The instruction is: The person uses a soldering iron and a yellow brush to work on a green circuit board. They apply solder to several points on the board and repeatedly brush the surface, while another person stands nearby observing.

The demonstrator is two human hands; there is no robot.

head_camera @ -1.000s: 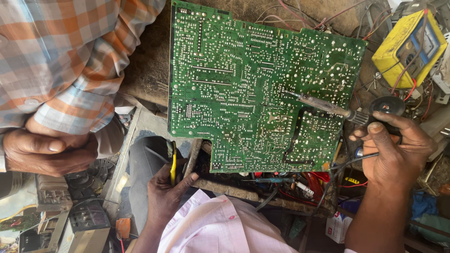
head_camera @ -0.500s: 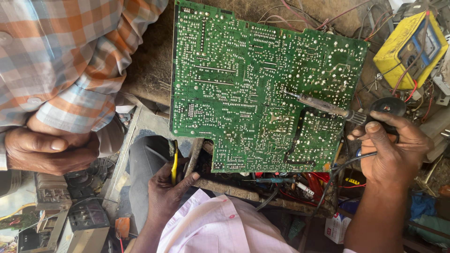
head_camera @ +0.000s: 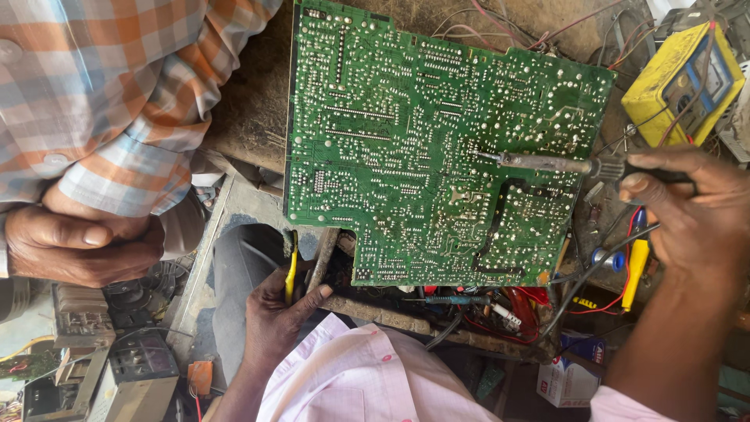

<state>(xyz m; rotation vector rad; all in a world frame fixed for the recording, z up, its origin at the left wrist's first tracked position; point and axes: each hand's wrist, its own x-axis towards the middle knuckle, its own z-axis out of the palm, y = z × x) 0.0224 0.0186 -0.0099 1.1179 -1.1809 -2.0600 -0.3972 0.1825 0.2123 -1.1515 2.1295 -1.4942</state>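
Note:
A large green circuit board lies solder side up on a cluttered workbench. My right hand grips the dark handle of a soldering iron, whose metal tip touches the board right of its centre. My left hand sits below the board's lower left corner, closed on a thin tool with a yellow handle. My pink sleeves show at the bottom.
Another person in a plaid orange and blue shirt stands at the left, hands clasped. A yellow multimeter sits at the top right. Wires, a screwdriver, a small box and old electronic parts crowd the bench.
The soldering iron tip has stayed on about the same spot of the board. My right hand shifted slightly. The other person's hands have not moved.

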